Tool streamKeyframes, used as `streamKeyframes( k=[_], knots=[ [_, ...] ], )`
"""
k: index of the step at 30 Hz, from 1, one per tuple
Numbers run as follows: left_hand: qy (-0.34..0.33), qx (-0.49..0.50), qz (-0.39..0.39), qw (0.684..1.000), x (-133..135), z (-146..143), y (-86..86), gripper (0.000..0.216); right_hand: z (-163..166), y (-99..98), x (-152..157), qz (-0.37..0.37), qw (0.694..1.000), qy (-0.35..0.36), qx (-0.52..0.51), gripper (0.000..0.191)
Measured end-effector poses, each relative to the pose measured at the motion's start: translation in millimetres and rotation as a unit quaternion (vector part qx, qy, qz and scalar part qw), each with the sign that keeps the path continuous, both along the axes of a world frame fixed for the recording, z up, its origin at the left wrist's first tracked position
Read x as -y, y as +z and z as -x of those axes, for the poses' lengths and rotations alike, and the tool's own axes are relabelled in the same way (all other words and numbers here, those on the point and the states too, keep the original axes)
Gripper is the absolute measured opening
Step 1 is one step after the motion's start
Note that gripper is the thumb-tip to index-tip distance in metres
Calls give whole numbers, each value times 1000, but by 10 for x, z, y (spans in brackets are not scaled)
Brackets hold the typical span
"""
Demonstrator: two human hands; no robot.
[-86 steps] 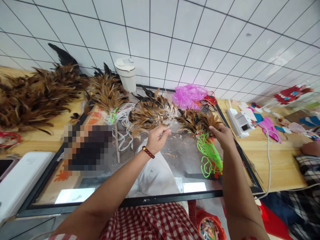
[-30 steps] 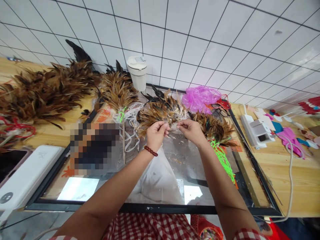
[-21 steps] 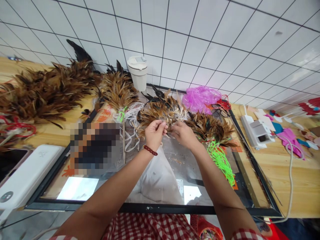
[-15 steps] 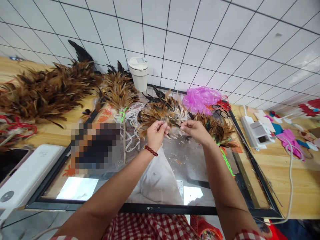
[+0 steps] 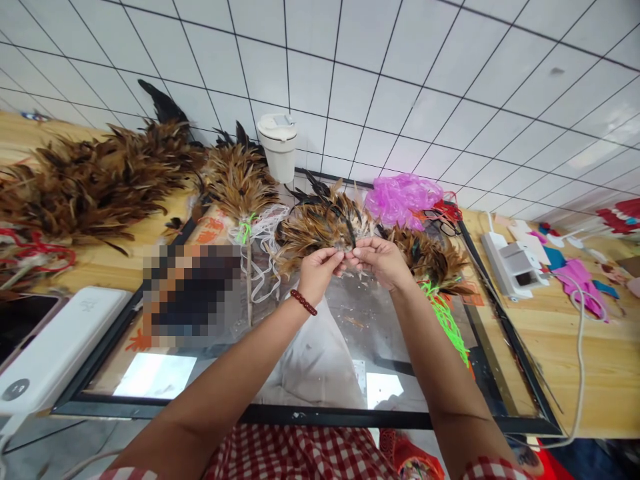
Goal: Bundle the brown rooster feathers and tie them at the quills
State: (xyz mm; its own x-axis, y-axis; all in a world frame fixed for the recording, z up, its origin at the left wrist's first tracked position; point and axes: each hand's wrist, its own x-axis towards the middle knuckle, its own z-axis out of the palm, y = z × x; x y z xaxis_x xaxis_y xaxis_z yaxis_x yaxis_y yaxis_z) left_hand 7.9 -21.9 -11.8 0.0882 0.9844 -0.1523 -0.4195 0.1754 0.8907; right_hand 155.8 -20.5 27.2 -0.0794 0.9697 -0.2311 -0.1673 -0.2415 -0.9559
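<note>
In the middle of the view my left hand point(image 5: 320, 272), with a dark red bead bracelet point(image 5: 303, 303) at its wrist, and my right hand point(image 5: 383, 261) meet fingertip to fingertip. Both are closed in a pinch. A dark feather point(image 5: 351, 230) stands up from between the fingertips; its quill is hidden by them. Just behind lies a heap of loose brown and black feathers point(image 5: 313, 230). A smaller feather bunch point(image 5: 425, 257) rests beyond my right hand, close to a tangle of bright green string point(image 5: 450, 327).
A black-framed glass panel point(image 5: 370, 320) lies under my hands. Feather dusters point(image 5: 240, 177) and a white lidded cup point(image 5: 278, 148) stand at the back left. Pink plastic point(image 5: 403, 200) lies near the tiled wall. A white power strip point(image 5: 513, 263) and cable sit at right, a white device point(image 5: 65, 347) at left.
My right hand has moved left to meet my left hand, which has shifted slightly down. The dark feather now points upward between them. More of the green string shows.
</note>
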Motion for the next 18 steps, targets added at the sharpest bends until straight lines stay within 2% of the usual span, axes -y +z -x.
streamKeyframes(
  k=[5, 9, 13, 18],
  knots=[
    [-3, 44, 16, 999, -3, 15, 7, 29, 150, 13, 33, -30, 995, 29, 86, 36],
    [-20, 66, 27, 997, -14, 31, 15, 32, 181, 26, 50, -32, 994, 28, 103, 36],
    [-43, 82, 17, 996, -27, 40, 24, 32, 170, 22, 55, -25, 990, 58, 122, 33],
    [13, 107, 20, 994, -42, 48, 65, 31, 59, 50, 51, -22, 980, 101, 172, 26]
  ],
)
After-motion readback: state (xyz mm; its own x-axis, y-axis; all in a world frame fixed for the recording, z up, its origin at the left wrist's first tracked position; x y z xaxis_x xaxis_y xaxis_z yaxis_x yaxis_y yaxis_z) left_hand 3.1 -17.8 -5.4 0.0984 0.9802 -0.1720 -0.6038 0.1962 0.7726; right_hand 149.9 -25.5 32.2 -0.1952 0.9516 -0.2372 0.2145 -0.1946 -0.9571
